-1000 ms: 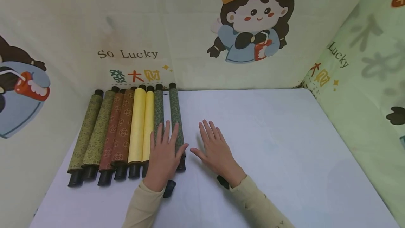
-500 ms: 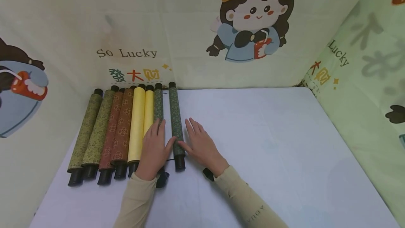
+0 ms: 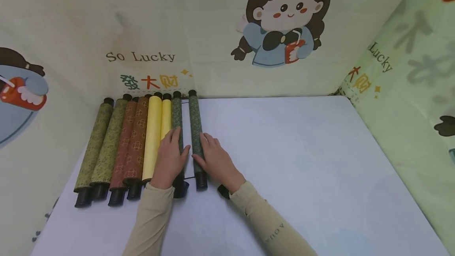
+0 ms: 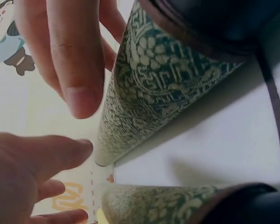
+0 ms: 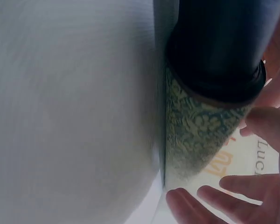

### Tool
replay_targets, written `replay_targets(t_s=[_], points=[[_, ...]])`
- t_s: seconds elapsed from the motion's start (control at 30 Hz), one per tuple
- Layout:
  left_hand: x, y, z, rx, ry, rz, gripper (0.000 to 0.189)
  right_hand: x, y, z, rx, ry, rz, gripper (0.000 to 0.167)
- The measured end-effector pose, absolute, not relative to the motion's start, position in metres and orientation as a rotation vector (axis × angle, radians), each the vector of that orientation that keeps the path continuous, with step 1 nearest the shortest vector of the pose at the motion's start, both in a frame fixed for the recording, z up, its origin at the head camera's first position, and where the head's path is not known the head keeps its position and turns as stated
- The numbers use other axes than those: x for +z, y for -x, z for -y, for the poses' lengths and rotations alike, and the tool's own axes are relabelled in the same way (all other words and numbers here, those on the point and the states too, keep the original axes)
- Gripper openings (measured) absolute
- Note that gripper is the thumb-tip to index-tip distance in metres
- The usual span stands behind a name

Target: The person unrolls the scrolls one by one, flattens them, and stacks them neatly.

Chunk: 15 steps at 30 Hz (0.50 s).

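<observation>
A dark green patterned scroll with black end knobs lies slightly unrolled. Its left roll (image 3: 176, 113) and right roll (image 3: 195, 121) stand apart, with a narrow white strip (image 3: 188, 169) between them. My left hand (image 3: 168, 163) lies over the left roll, fingers extended and thumb over the strip. My right hand (image 3: 221, 165) is at the right roll, its thumb on the near-left side and loosely bent fingers on the other. In the left wrist view, the right thumb (image 4: 81, 88) hovers beside the right roll (image 4: 149, 70). In the right wrist view, fingers (image 5: 233, 203) lie near the roll's far end.
To the left, several rolled scrolls lie side by side: yellow ones (image 3: 153, 137), brown-red ones (image 3: 136, 145) and olive ones (image 3: 94, 149). They rest on a white table (image 3: 302, 161). Printed cloth walls (image 3: 213, 50) rise at the back and both sides.
Both hands have moved left and slightly nearer. The right hand has gone from beside the right roll onto it, and the left hand has withdrawn from it. The loose left roll has shifted left.
</observation>
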<state>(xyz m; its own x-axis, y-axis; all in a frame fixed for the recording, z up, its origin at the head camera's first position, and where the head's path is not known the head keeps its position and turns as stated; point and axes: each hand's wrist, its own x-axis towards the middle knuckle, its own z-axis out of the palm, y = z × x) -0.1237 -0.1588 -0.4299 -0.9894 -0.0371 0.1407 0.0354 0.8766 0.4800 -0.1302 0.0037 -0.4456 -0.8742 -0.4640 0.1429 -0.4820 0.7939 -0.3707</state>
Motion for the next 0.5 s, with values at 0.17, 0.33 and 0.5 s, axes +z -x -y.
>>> replay_targets(t_s=[0.17, 0.33, 0.5], points=[[-0.427, 0.123, 0.159, -0.712, -0.140, 2.878, 0.060, -0.446, 0.128, 0.003, 0.608, -0.783, 2.903, 0.062], [-0.423, 0.125, 0.157, -0.745, -0.252, 2.877, 0.063, -0.446, 0.129, 0.006, 0.599, -0.794, 2.866, 0.055], [-0.418, 0.130, 0.158, -0.757, -0.275, 2.934, 0.064, -0.449, 0.131, 0.007, 0.582, -0.784, 2.846, 0.052]])
